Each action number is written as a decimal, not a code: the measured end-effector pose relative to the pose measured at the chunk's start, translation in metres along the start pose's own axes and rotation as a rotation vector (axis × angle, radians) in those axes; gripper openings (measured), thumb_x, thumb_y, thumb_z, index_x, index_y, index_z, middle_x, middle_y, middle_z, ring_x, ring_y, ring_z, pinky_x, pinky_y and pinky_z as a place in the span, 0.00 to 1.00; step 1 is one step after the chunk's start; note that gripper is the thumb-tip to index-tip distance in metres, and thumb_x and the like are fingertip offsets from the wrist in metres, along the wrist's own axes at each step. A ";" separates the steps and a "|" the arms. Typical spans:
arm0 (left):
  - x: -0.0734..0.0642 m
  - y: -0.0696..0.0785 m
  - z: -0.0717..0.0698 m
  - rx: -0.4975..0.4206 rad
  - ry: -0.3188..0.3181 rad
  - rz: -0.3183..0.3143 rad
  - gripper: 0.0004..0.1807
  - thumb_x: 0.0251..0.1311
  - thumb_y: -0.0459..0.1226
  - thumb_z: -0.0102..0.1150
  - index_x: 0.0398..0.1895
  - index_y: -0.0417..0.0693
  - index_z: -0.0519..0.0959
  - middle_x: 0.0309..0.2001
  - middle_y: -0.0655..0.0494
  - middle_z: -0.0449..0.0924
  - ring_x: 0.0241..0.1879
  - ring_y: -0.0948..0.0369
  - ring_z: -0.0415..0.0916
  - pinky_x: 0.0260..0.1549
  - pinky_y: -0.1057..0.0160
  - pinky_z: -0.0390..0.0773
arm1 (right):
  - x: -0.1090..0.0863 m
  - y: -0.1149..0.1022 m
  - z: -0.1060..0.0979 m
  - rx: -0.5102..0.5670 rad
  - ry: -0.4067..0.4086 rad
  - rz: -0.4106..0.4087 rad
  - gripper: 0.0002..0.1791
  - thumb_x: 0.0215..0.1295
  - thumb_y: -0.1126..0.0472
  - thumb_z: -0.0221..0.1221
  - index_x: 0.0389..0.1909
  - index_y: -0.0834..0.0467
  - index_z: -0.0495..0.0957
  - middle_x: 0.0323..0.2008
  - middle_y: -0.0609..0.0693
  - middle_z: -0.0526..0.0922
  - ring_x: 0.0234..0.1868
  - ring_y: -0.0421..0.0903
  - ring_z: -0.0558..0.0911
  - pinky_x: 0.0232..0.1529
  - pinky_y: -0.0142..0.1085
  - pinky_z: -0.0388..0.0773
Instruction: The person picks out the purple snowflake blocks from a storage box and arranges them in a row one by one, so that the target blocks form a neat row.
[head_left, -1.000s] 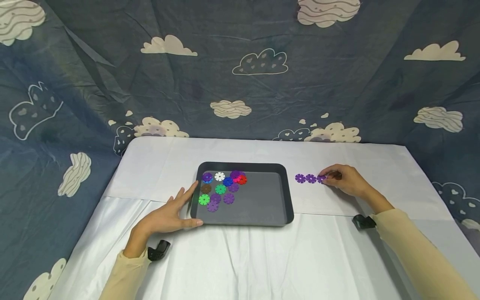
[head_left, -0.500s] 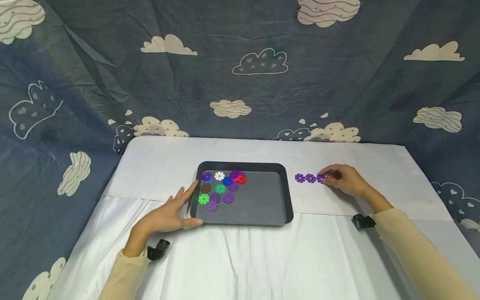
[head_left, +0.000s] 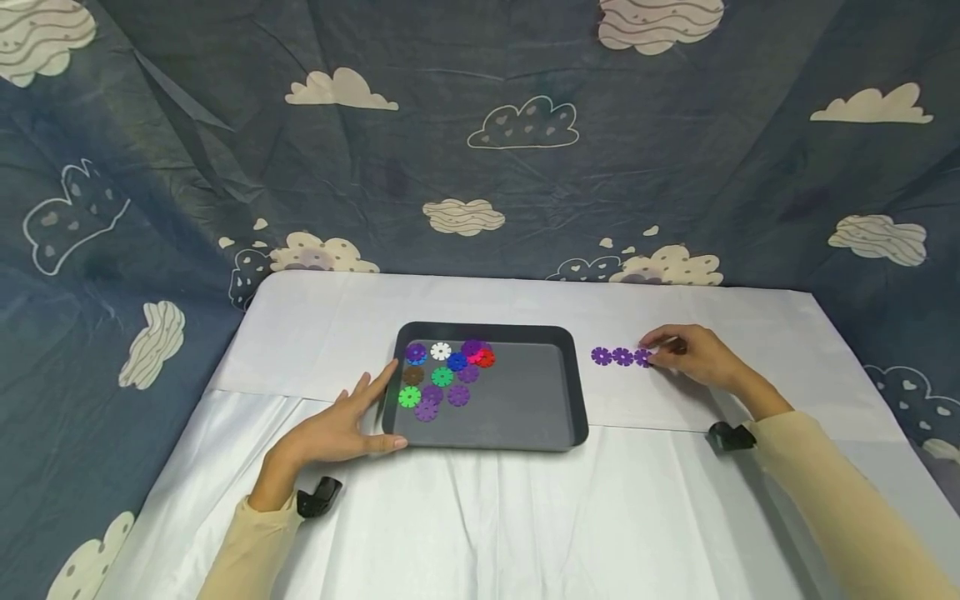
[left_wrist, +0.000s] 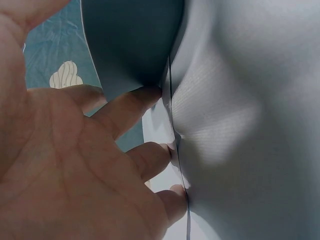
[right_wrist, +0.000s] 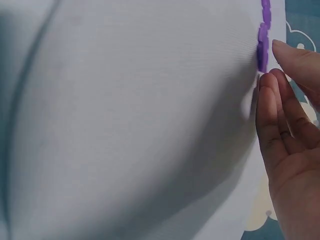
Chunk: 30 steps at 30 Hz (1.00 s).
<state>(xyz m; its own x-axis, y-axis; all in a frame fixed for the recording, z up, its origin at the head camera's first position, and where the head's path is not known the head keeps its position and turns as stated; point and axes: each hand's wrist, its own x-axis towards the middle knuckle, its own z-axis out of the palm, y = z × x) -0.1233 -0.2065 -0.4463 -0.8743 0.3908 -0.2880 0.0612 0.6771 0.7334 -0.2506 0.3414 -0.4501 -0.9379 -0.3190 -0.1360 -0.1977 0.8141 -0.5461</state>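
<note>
A row of three purple notched flower-shaped discs (head_left: 622, 357) lies on the white cloth in the head view, to the right of the dark tray. My right hand (head_left: 697, 358) is at the row's right end, its fingertips at the edge of the last disc. In the right wrist view a narrow gap shows between the thumb and that purple disc (right_wrist: 262, 47); the fingers are fairly straight. With thumb and fingers spread, my left hand (head_left: 333, 429) touches the left side of the tray (head_left: 517, 444). The left wrist view shows its palm (left_wrist: 75, 165) and fingers beside the tray wall.
Several loose discs lie in the tray's left half, among them a white disc (head_left: 441, 352), a brown disc (head_left: 413, 376), a light green disc (head_left: 409, 397) and a red disc (head_left: 486, 358). A dark cloud-patterned curtain (head_left: 420, 158) hangs behind the cloth-covered table (head_left: 525, 517).
My right hand has drawn back slightly to the right, leaving more of the third purple disc in sight. The left hand and tray stay in place.
</note>
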 end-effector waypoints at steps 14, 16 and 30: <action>0.002 0.001 0.001 0.002 0.000 -0.008 0.62 0.53 0.60 0.70 0.82 0.66 0.38 0.79 0.31 0.34 0.77 0.31 0.29 0.69 0.26 0.37 | 0.006 -0.033 -0.014 0.041 -0.021 -0.077 0.15 0.68 0.62 0.63 0.54 0.61 0.82 0.53 0.59 0.84 0.48 0.53 0.84 0.44 0.25 0.79; 0.002 0.001 0.001 0.004 0.000 -0.013 0.62 0.53 0.60 0.70 0.82 0.68 0.37 0.79 0.32 0.34 0.77 0.31 0.29 0.70 0.26 0.37 | 0.007 -0.041 -0.014 0.044 -0.025 -0.082 0.15 0.67 0.62 0.64 0.54 0.61 0.82 0.52 0.60 0.84 0.46 0.52 0.83 0.43 0.27 0.80; 0.000 0.002 0.000 0.014 -0.002 -0.013 0.62 0.54 0.59 0.70 0.82 0.69 0.36 0.79 0.30 0.33 0.76 0.28 0.29 0.69 0.26 0.38 | 0.015 -0.092 -0.011 0.055 -0.090 -0.230 0.14 0.64 0.64 0.67 0.50 0.59 0.83 0.48 0.56 0.85 0.42 0.46 0.83 0.48 0.33 0.82</action>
<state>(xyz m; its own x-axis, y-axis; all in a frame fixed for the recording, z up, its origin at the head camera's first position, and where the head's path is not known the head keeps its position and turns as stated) -0.1236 -0.2054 -0.4448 -0.8741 0.3831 -0.2986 0.0565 0.6907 0.7209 -0.2492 0.2670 -0.3929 -0.8402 -0.5371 -0.0747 -0.3850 0.6879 -0.6153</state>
